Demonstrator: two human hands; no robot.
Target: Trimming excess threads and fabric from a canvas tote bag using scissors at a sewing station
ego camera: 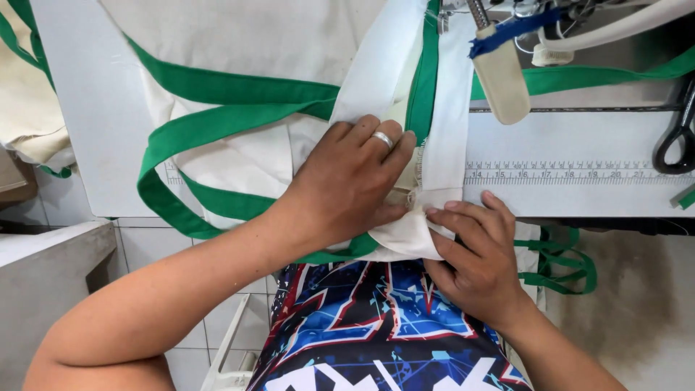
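Left hand (347,185): flat, fingers spread, pressing the folded cream fabric (405,235) at the counter (94,123) edge (a ring on one finger).
Right hand (474,257): grip pinching the fold's lower corner.
Fabric: long axis runs away from the person, green binding (422,80) pointing toward the sewing machine (507,43).
Around: green straps (217,90) left, ruler strip (579,174) and scissors (677,141) right.

Scissors (677,141) (black handles only) run off the right edge.
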